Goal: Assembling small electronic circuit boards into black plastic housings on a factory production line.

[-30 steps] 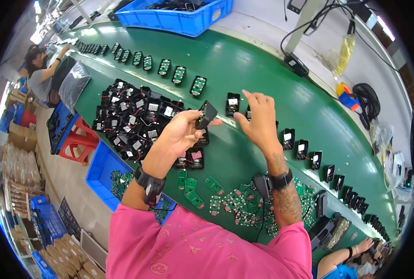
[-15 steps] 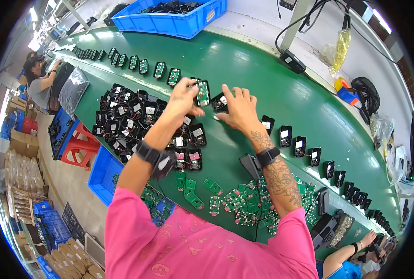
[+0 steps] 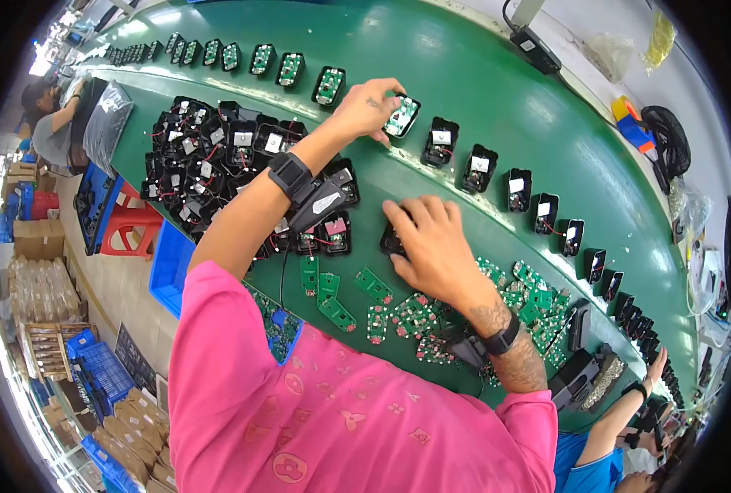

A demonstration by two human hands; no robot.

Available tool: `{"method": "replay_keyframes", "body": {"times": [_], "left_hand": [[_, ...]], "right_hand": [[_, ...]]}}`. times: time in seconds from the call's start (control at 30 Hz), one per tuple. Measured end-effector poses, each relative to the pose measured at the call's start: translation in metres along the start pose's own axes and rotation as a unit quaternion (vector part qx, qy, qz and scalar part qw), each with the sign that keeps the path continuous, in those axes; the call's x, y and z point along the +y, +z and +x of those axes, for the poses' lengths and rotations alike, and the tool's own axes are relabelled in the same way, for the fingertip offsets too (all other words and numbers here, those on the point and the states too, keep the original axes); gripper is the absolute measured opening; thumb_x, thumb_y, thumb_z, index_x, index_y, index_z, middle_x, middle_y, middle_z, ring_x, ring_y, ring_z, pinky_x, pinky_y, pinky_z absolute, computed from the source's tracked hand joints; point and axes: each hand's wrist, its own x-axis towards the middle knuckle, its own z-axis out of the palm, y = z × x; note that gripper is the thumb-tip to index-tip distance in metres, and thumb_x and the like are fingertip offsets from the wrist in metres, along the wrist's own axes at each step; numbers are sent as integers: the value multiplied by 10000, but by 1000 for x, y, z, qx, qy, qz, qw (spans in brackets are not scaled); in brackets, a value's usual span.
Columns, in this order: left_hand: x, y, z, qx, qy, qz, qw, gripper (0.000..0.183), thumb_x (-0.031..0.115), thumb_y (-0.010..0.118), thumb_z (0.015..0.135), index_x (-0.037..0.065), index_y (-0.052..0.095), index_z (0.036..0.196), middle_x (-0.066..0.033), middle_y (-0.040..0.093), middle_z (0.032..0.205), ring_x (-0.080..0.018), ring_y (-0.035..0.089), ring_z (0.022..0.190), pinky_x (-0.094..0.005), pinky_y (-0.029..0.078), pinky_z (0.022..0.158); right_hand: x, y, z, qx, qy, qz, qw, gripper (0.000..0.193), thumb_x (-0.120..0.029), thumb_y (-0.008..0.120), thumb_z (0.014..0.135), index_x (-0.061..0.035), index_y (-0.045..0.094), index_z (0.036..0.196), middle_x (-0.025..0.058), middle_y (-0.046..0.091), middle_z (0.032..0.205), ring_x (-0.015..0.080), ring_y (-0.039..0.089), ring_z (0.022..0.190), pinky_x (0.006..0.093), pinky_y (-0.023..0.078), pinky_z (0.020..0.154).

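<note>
Our left hand [image 3: 369, 108] pinches a board-filled case [image 3: 402, 117], twelve o'clock. Our right hand [image 3: 434, 251], apart, clasps a black case [image 3: 391, 242].

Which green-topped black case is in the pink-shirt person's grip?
The rightmost green-topped case: the person's left grip holds it, while the other green-topped cases stand to its left, untouched by that person.
</note>
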Motion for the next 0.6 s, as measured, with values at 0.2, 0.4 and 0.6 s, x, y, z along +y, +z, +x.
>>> {"method": "replay_keyframes", "body": {"times": [0.2,0.4,0.6], "left_hand": [[3,-6,-17,70,104,204,971,360,187,578,962,49,568,1294,-193,659,856,-279,706,643,-406,569,649],[49,5,-105,-191,220,431,854,815,152,751,763,198,381,1487,-183,461,1444,-383,647,1063,-485,545,877],[33,41,-138,-248,197,431,845,938,214,816,731,179,315,1523,-212,363,1514,-413,657,1013,-481,562,819]], "right_hand": [[-32,1,-25,116,5,-11,993,528,-145,750,714,-45,579,1203,131,556,1104,305,535,1022,440,431,879],[-68,39,-29,-18,11,-76,997,502,-110,700,715,-2,583,1191,109,568,957,240,617,823,337,484,642],[-63,35,-48,-82,18,12,996,390,-65,695,705,-27,593,1079,121,568,895,283,661,762,382,545,592]]}}
